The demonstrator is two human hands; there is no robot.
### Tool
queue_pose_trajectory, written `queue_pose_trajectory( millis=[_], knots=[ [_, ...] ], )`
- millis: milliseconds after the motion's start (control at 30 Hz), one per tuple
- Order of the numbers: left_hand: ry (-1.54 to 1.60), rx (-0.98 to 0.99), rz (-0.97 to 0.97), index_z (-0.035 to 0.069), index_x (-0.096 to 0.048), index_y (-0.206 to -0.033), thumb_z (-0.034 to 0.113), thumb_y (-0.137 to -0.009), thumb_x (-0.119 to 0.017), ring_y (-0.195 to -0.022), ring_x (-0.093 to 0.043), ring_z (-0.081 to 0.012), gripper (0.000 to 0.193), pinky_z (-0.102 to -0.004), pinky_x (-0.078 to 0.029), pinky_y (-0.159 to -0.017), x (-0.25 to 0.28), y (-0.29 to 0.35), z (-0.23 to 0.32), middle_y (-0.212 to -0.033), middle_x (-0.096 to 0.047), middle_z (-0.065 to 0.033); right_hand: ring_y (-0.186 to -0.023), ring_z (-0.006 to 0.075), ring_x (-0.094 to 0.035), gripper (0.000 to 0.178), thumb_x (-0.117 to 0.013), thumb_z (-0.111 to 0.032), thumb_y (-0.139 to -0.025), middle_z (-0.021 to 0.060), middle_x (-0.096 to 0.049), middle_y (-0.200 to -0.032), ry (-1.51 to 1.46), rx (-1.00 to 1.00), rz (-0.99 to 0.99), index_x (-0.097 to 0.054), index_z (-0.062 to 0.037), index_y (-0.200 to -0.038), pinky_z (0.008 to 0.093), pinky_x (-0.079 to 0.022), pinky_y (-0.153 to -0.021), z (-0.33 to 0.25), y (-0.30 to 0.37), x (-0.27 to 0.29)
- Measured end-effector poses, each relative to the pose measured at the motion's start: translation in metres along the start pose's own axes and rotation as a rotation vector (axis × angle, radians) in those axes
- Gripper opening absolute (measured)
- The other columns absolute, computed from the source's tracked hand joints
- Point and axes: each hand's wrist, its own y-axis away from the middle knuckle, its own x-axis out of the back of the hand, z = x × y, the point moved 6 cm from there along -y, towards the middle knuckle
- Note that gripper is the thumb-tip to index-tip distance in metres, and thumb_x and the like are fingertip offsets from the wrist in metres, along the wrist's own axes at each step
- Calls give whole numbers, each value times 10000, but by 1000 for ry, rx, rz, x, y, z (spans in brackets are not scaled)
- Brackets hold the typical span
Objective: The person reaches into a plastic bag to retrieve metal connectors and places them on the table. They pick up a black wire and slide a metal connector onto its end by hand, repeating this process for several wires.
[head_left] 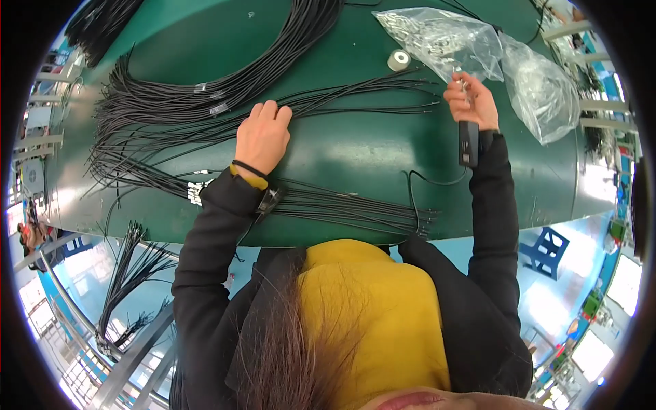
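Note:
My left hand (262, 137) lies over a bundle of thin black cables (328, 102), its fingers bent round them. The cables run out from under it toward the right. My right hand (473, 102) is raised by a clear plastic bag (444, 41) of small shiny pieces, its fingers closed in a pinch. Small shiny metal pieces (465, 85) show between those fingers; their exact kind is too small to tell. A black box (468, 145) with a cord sits at my right wrist.
A thick curved bundle of black cables (273, 68) fills the far left of the green table (369, 150). Another cable bundle (342, 205) lies along the near edge. A white roll (399, 60) stands by the bag. A blue stool (544, 251) is on the floor at right.

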Motion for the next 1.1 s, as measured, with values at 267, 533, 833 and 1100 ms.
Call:
queue_pose_trajectory(
  millis=[267,533,833,1100],
  knots=[
    [110,-14,-41,58,-533,-886,20,-719,-607,-811,-552,-271,187,-374,-487,-635,-6,-3,21,-847,-504,-79,-706,136,-531,210,-541,-160,-947,78,-541,-878,162,117,233,-541,16,-1062,192,-417,-463,61,69,38],
    [262,-115,46,62,-539,-890,55,-741,-612,-757,-556,-274,166,-377,-467,-620,-4,-19,48,-852,-502,-86,-636,98,-485,232,-548,-218,-960,50,-535,-813,258,188,325,-548,-1,-1043,181,-375,-450,76,90,41],
    [252,-245,-3,68,-578,-901,112,-771,-648,-792,-552,-261,154,-352,-473,-620,-12,-22,103,-830,-509,-71,-514,59,-347,252,-550,-289,-965,3,-469,-738,268,160,297,-523,-44,-915,183,-270,-409,87,88,52],
    [149,-382,10,59,-579,-900,69,-717,-621,-803,-564,-235,188,-339,-491,-631,-55,-63,172,-834,-516,-68,-575,70,-424,222,-555,-243,-961,13,-500,-771,236,171,258,-549,-24,-996,194,-341,-444,95,95,41]
  ],
)
